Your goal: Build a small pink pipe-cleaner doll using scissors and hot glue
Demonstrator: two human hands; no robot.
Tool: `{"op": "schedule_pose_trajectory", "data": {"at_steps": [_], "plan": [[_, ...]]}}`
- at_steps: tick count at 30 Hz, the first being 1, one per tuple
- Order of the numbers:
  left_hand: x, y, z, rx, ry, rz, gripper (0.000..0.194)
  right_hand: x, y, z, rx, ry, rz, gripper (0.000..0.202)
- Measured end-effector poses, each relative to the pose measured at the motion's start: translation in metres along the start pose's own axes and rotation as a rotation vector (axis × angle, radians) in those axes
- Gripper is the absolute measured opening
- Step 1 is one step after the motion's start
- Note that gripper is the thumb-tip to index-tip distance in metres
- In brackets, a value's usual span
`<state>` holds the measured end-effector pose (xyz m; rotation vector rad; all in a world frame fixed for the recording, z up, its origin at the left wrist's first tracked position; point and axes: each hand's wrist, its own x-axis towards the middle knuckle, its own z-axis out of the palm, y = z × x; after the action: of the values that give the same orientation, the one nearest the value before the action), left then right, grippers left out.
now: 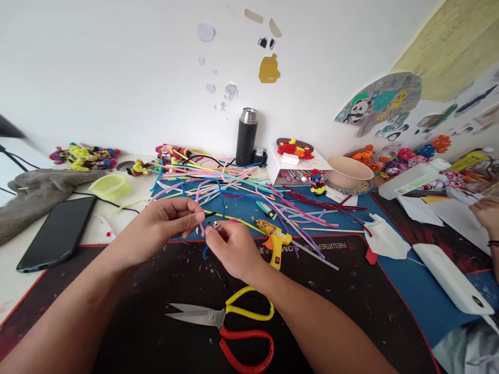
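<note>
My left hand [177,221] is closed, thumb against forefinger, pinching a short black pipe cleaner [211,213] whose end sticks out to the right. Close beside it, my right hand [236,246] is wrapped round a small lighter; only its silver metal head [218,227] shows above the fingers. A pink pipe cleaner [198,193] is bent down behind my fingers; I cannot tell whether it is held. Just right of my right hand lies a yellow hot glue gun [278,241]. Below the hands, scissors [212,317] with yellow and red handles lie with blades slightly apart.
Many coloured pipe cleaners [241,182] cover the table behind my hands. A black thermos [246,137], a white box [276,163] and a beige bowl [351,174] stand along the wall. A phone [58,234] lies left, a white device [452,278] right, near another person's hand [487,213].
</note>
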<state>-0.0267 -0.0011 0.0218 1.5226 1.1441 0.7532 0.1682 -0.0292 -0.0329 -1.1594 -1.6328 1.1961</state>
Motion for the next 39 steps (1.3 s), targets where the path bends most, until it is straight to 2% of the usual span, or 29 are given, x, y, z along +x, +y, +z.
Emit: {"op": "schedule_pose_trajectory", "data": {"at_steps": [6,17,25,28,31,34,39], "plan": [[0.0,-0.004,0.002,-0.066,-0.048,-0.061,0.046,0.003,0.004,0.0,0.02,0.027,0.03,0.044],[0.002,-0.009,0.004,-0.054,-0.068,-0.009,0.052,0.004,0.007,0.001,0.016,-0.011,0.049,0.042],[0.002,-0.005,0.003,0.027,-0.035,0.009,0.048,0.008,0.008,-0.003,-0.001,0.027,0.069,0.045],[0.001,-0.003,0.005,0.083,0.023,0.041,0.042,0.01,0.009,-0.005,0.013,0.039,0.075,0.047],[0.0,-0.006,0.008,0.256,0.191,0.144,0.033,0.011,0.009,-0.007,0.061,0.039,0.058,0.048],[0.001,-0.013,0.01,0.511,0.336,0.329,0.024,0.01,0.009,-0.009,0.107,0.011,0.049,0.049],[0.005,-0.025,0.008,0.815,0.398,0.629,0.022,0.008,0.009,-0.008,0.112,-0.039,0.026,0.052]]}}
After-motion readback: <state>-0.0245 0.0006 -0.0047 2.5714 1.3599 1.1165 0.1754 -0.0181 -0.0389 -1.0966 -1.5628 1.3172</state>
